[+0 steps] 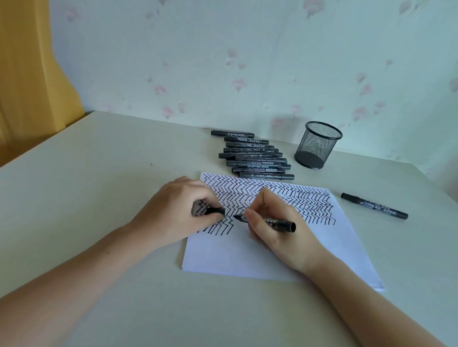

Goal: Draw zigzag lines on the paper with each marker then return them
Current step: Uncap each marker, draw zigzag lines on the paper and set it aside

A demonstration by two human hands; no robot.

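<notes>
A white sheet of paper (246, 254) lies on the table, its upper half filled with black zigzag lines. My right hand (278, 227) holds a black marker (275, 223) over the paper, bare tip pointing left. My left hand (180, 210) pinches the marker's black cap (216, 211) a short gap from that tip. Several black markers (254, 158) lie in a row just behind the paper. One more black marker (374, 205) rests alone to the right of the sheet.
A black mesh pen cup (317, 145) stands at the back right near the wall and looks empty. The pale table (92, 181) meets floral wallpaper behind. A yellow curtain (21, 75) hangs at the far left.
</notes>
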